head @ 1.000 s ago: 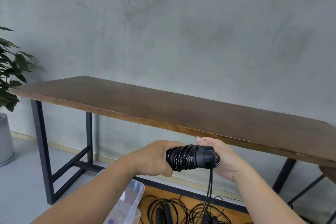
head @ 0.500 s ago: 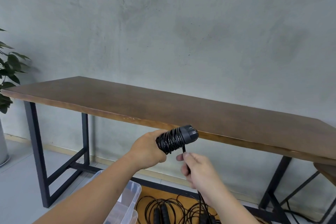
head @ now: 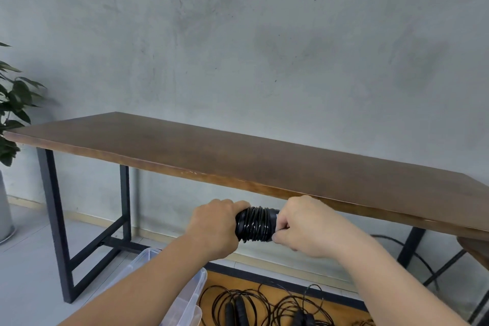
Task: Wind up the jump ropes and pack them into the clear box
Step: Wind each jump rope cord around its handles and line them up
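Head view: left hand (head: 211,230) fingers clench the wound jump rope (head: 255,224), right hand (head: 304,227) fingers pinch its other end. Beyond the fingers runs the desk (head: 238,156); below them, clear box (head: 185,302) and loose ropes (head: 264,307) on the floor.

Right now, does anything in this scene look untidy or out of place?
Yes. Loose black jump ropes lie tangled on the floor beside the clear box, not yet wound. The bundle in both hands looks neatly coiled.

Glossy black cord (head: 254,224), smooth wooden tabletop (head: 238,156), clear plastic box (head: 190,296).
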